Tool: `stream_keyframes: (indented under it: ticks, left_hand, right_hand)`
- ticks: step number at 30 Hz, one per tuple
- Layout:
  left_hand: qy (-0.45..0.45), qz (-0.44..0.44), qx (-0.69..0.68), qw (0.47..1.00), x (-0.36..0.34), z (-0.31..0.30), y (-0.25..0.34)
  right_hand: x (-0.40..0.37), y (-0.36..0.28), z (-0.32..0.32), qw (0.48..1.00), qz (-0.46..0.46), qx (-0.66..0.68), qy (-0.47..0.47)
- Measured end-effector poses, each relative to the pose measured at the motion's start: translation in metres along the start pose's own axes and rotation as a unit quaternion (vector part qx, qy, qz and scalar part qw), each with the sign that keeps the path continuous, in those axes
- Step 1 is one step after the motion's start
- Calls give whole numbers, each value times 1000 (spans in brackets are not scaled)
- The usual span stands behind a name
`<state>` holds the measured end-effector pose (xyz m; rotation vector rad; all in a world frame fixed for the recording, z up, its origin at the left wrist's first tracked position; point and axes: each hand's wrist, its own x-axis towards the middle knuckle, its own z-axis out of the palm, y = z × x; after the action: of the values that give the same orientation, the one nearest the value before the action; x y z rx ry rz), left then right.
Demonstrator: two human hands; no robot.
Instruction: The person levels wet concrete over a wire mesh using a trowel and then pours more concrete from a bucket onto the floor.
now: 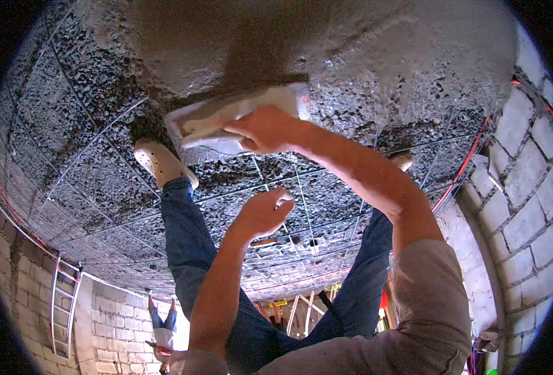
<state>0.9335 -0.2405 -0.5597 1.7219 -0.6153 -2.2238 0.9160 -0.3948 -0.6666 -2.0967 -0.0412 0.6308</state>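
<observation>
My right hand (pixel 267 129) is closed round the handle of a wide, mortar-smeared float (pixel 198 115). The float lies at the edge of the smooth wet mortar (pixel 364 31), over rough dark gravelly ground (pixel 76 106). Below it in the view, my left hand (pixel 263 214) hangs between my legs, its fingers curled loosely inward, with nothing visible in them. Thin rebar (pixel 111 122) forms a grid across the rough ground.
My pale clog (pixel 158 161) stands just left of the float; the other shoe (pixel 403 162) is at the right. Block walls (pixel 520 181) flank the floor. A ladder (pixel 66 306) and another person (pixel 163 331) appear upside down at lower left. A red line (pixel 464 165) runs along the right.
</observation>
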Motion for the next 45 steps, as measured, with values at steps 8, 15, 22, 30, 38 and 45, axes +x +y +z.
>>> stream_keyframes:
  ticks: [8, 15, 22, 30, 38, 45]
  left_hand:
    - [-151, 62, 60, 985, -1, 45, 2]
    - [-159, 30, 60, 985, 6, 47, 0]
    - [-113, 32, 123, 985, 12, 45, -16]
    - [-119, 92, 123, 981, 18, 51, -33]
    - [-86, 6, 114, 990, 11, 44, -17]
    - [-79, 15, 100, 992, 7, 43, -21]
  right_hand:
    - [-62, -23, 45, 992, -24, 20, -123]
    - [-50, -14, -9, 970, 102, 92, 203]
    - [54, -21, -42, 849, 158, 227, 451]
    - [55, -2, -11, 745, 196, 171, 614]
    - [-65, 66, -5, 672, 335, 118, 649]
    - [-156, 79, -3, 557, 433, 122, 698]
